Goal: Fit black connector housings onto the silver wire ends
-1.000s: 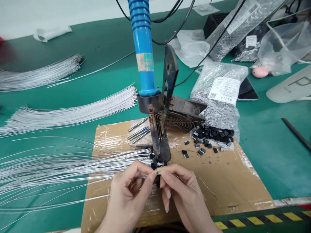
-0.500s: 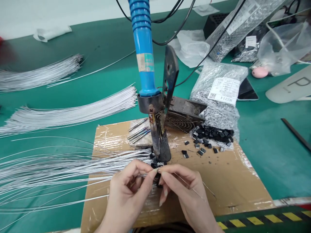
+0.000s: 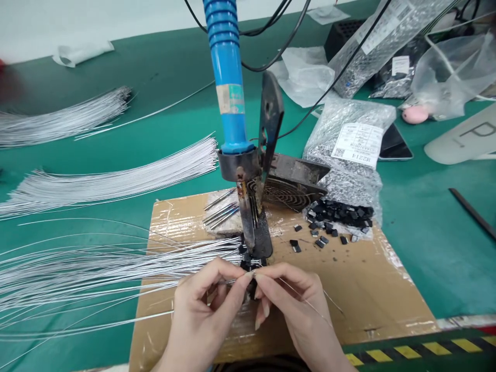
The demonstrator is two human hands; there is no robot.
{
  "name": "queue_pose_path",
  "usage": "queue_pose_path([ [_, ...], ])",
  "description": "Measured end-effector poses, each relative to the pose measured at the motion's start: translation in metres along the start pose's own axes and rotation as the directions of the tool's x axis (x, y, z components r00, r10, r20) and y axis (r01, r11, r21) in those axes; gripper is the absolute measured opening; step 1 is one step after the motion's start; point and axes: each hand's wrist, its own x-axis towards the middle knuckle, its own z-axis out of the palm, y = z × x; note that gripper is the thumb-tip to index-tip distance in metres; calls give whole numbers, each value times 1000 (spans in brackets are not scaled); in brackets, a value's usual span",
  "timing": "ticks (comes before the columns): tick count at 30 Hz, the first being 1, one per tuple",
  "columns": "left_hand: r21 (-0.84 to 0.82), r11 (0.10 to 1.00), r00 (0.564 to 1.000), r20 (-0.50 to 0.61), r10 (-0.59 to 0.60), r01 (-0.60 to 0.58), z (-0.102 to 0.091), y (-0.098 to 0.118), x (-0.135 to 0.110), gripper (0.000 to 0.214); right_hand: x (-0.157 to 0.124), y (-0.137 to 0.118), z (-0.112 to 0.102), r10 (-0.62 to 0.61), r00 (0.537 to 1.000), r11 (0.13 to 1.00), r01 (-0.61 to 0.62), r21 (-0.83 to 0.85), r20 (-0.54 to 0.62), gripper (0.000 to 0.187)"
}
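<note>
Just below the tip of the blue-handled soldering iron point(image 3: 248, 217), my two hands meet with fingertips nearly touching. My left hand point(image 3: 207, 312) is closed, thumb and forefinger pinching a thin wire whose end is largely hidden by the fingers. Pinched in my right hand point(image 3: 298, 302) is a thin wire point(image 3: 304, 298); strands of it stick out past the fingers to the lower right. Small black connectors point(image 3: 245, 262) sit behind the fingertips, at the ends of a fanned bundle of white wires point(image 3: 186, 258) coming from the left.
Beneath the hands lies a cardboard sheet point(image 3: 349, 289). A metal stand point(image 3: 271, 113) holds the iron, with a black fan point(image 3: 296, 181) behind it. Loose black connectors point(image 3: 341, 214) spill from a bubble-wrap bag point(image 3: 349, 139). More white wire bundles point(image 3: 127, 175) lie at left.
Both hands stay in the same pinch, their fingertips shifted very slightly. The wire strands beyond my right hand have moved a little; everything else looks the same.
</note>
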Motion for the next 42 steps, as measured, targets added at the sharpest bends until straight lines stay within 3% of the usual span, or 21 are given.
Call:
queue_pose_path([
  [5,14,1000,1000,-18,-5,5,1,0,0,19,0,3,-2,-5,1000,1000,5,-3,3,22],
  [11,31,999,1000,20,20,-20,-1,-4,-2,23,5,11,-11,-24,995,999,21,29,100,23],
  [24,86,994,997,2,74,-74,2,-7,-1,23,6,-8,-13,61,993,994,-51,-99,104,33],
  [38,124,982,985,-77,154,-143,9,-12,-5,16,2,14,1,15,1000,983,-18,184,23,23],
  [42,118,984,986,-75,147,-137,9,-10,-5,14,1,18,3,0,1000,983,-1,183,7,19],
])
